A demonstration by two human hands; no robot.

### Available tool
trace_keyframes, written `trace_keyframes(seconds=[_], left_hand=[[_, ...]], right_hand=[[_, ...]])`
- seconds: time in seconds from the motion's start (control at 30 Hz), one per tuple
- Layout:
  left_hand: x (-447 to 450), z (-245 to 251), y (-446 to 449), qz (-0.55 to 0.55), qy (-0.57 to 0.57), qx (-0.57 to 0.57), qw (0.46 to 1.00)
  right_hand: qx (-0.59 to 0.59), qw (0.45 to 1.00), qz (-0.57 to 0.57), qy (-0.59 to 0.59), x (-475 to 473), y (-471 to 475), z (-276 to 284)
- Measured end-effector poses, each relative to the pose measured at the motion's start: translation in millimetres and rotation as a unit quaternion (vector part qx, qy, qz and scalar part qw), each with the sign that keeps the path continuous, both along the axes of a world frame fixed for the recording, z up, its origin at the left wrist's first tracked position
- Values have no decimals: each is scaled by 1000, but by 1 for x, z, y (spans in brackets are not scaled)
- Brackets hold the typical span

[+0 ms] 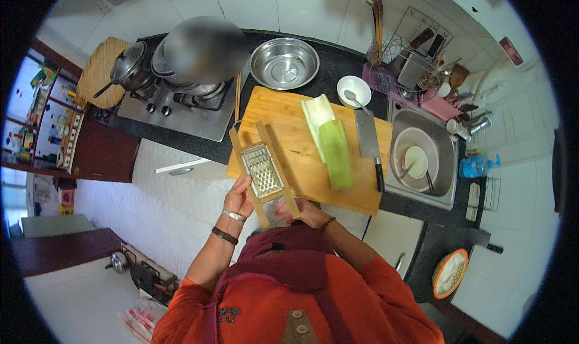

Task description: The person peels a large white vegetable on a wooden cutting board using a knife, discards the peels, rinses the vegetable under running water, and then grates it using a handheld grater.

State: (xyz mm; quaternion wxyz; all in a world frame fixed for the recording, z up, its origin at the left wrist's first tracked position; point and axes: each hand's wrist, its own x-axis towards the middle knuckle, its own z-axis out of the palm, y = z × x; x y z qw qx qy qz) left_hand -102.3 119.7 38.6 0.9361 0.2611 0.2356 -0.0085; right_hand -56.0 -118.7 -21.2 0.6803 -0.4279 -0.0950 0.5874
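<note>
My left hand [239, 199] grips the left rail of a wooden-framed metal grater [262, 169], tilted over the cutting board's front left edge. My right hand [305, 213] is blurred at the grater's lower right end, its fingers partly behind the rail; whether it grips is unclear. On the wooden cutting board [280, 111] lie two long pieces of pale green gourd. One gourd piece [318, 108] turns its white hollowed side up, and the other gourd piece [334, 156] overlaps it with green skin upward. A cleaver [367, 133] with a black handle rests at the board's right side.
Behind the board stand a steel basin [285, 63] and a white bowl [353, 90] with a spoon. A gas stove [181, 117] carrying pots is to the left. At right, the sink [445, 199] holds a plastic basin [429, 140]. A woven basket [452, 271] sits further right.
</note>
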Motion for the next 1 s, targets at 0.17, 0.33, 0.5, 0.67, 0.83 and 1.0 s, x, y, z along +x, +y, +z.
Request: trace_keyframes(seconds=[0.17, 0.33, 0.5, 0.67, 0.83, 1.0], left_hand=[[38, 6, -34, -1, -34, 3, 999], [64, 29, -59, -17, -77, 19, 997], [72, 24, -47, -24, -94, -23, 995], [78, 37, -41, -47, -20, 35, 998], [74, 39, -31, -80, 11, 86, 993], [71, 18, -3, -150, -62, -89, 983]], right_hand=[[-18, 990, -121, 65, 50, -35, 73], [13, 989, -130, -69, 76, -39, 93], [19, 981, -178, -75, 85, -25, 93], [-12, 974, -213, -82, 93, -3, 113], [-3, 965, -256, -53, 92, 24, 121], [-26, 965, -262, -5, 83, 42, 120]])
